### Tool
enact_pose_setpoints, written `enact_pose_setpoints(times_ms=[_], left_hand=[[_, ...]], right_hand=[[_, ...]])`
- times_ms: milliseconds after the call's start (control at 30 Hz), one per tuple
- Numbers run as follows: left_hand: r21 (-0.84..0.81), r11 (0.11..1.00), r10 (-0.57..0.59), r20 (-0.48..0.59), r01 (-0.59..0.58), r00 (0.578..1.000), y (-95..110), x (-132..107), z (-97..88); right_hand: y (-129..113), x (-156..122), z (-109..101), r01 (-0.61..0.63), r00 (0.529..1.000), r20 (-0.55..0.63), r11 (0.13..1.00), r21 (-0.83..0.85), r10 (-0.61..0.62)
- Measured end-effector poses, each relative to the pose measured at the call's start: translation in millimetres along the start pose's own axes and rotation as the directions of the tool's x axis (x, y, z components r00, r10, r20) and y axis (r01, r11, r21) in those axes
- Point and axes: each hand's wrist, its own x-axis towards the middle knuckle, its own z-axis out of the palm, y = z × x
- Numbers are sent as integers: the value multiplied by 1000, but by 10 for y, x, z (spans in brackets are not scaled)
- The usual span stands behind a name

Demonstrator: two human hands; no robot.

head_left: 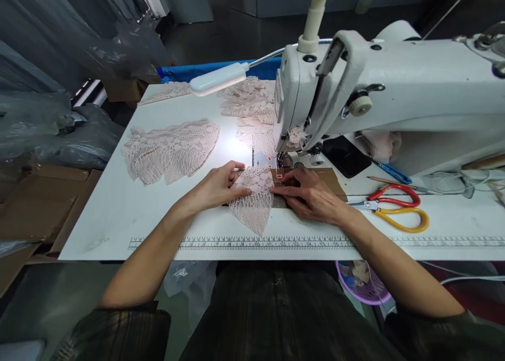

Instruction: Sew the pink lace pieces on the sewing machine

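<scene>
A pale pink lace piece (254, 200) lies on the white table in front of the needle area of a white sewing machine (379, 87). My left hand (219, 187) rests flat on the lace's left edge, fingers stretched toward the needle plate (262, 160). My right hand (310, 195) lies on the lace's right edge and on the brown cardboard patch (333, 179) beside it, fingers extended and pressed down. Neither hand grips anything.
More lace pieces lie to the left (169, 150) and behind the needle (248, 100). A gooseneck lamp (219, 79) shines on the work. Red and yellow scissors (394, 206) and a blue clipper (389, 171) lie on the right. A ruler strip (276, 242) runs along the table's front edge.
</scene>
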Motion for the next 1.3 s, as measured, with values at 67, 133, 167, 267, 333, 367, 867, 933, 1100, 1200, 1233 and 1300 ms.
enact_pose_setpoints(times_ms=[67, 133, 167, 267, 333, 367, 867, 933, 1100, 1200, 1233, 1300], left_hand=[[10, 1000, -4, 1, 4, 1000, 16, -10, -5], [10, 1000, -7, 7, 7, 1000, 39, -21, -12], [4, 1000, -8, 10, 8, 1000, 49, -25, -16], [-30, 1000, -11, 15, 11, 1000, 70, -32, -24], [-60, 998, -21, 17, 22, 1000, 73, -29, -23], [-75, 997, -31, 17, 32, 999, 71, -26, -20], [-106, 992, -81, -58, 75, 995, -32, 29, 40], [-102, 992, -78, -73, 70, 994, -37, 36, 52], [-59, 995, -88, -104, 82, 991, 12, 28, 65], [85, 996, -29, -132, 41, 991, 59, -9, 41], [190, 982, 20, -166, 12, 986, 73, -20, 30], [425, 903, 177, -247, -58, 953, 102, -24, 12]], right_hand=[[-12, 0, -8, 3, 1000, 24, 1000, -23, -3], [-25, 7, -10, 0, 999, 40, 999, -35, 2], [-31, 11, -11, -4, 999, 47, 999, -36, 5], [-41, 24, -17, -16, 998, 58, 999, -30, 18], [-45, 29, -22, -24, 998, 57, 999, -23, 26], [-46, 30, -24, -28, 998, 55, 999, -19, 29], [-93, 43, -64, -76, 995, 58, 997, 8, 76], [-106, 49, -69, -82, 994, 68, 997, -3, 82], [-143, 63, -82, -89, 992, 83, 995, -49, 93], [-161, 68, -84, -88, 992, 80, 994, -70, 94], [-165, 69, -82, -88, 992, 79, 993, -78, 94], [-171, 72, -77, -85, 993, 78, 992, -98, 93]])
